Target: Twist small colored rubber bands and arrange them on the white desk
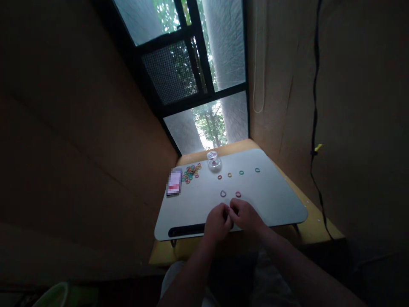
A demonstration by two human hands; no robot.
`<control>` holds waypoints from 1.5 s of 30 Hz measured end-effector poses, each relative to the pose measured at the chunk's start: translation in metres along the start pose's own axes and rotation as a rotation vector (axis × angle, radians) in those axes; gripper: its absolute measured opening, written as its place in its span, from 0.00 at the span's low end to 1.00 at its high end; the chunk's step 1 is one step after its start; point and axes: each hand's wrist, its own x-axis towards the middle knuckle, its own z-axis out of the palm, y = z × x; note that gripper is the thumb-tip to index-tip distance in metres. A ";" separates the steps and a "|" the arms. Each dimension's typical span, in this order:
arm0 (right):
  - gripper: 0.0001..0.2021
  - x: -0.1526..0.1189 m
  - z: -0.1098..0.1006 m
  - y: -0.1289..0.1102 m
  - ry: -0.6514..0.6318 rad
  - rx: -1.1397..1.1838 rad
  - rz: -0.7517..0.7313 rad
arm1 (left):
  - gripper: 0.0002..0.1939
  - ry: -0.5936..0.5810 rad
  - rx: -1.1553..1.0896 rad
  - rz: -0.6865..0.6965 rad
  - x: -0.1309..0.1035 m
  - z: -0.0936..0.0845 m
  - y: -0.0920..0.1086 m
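My left hand and my right hand meet over the front part of the white lap table. Fingers on both are curled and pinched together, tip to tip. Whatever lies between them is hidden or too small to make out. Just beyond the knuckles, a purple rubber band and a red rubber band lie flat. Farther back, several more bands form a loose row, among them a green band. A heap of mixed-colour rubber bands sits at the back left.
A clear plastic jar stands near the back edge. At the left lies a phone with its screen lit. A black slot runs along the table's front. Beneath is a yellowish wooden surface; a dark cord hangs at the right.
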 end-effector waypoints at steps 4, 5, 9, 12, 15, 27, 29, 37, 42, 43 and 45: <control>0.07 0.001 -0.001 0.000 0.005 0.005 -0.010 | 0.06 -0.003 -0.114 -0.041 0.005 -0.001 -0.001; 0.07 0.001 -0.001 0.000 0.002 0.010 -0.006 | 0.06 0.000 -0.147 -0.046 0.006 -0.002 -0.001; 0.06 0.001 -0.001 0.000 0.010 0.020 0.007 | 0.06 0.027 -0.191 -0.042 0.006 -0.002 -0.002; 0.06 0.001 -0.001 0.000 0.012 0.013 0.004 | 0.06 0.037 -0.190 -0.047 0.005 -0.001 -0.003; 0.07 0.001 0.000 0.002 0.017 0.007 -0.002 | 0.07 0.037 -0.199 -0.059 0.004 -0.001 -0.003; 0.08 -0.002 0.005 0.006 0.027 -0.041 -0.014 | 0.06 0.052 -0.210 -0.042 0.002 -0.002 -0.005; 0.08 -0.002 0.006 0.007 0.031 -0.062 -0.020 | 0.06 0.051 -0.212 -0.041 0.001 -0.002 -0.006; 0.08 0.000 0.004 0.004 0.020 -0.073 -0.028 | 0.07 0.051 -0.224 -0.029 0.002 0.000 -0.009; 0.07 0.000 0.005 0.004 0.032 -0.070 -0.024 | 0.07 0.050 -0.218 -0.029 0.002 -0.001 -0.009; 0.08 0.000 0.005 0.004 0.036 -0.073 -0.025 | 0.07 0.050 -0.218 -0.030 0.002 -0.001 -0.009; 0.08 0.000 0.005 0.004 0.036 -0.069 -0.030 | 0.07 0.048 -0.222 -0.032 0.002 -0.001 -0.008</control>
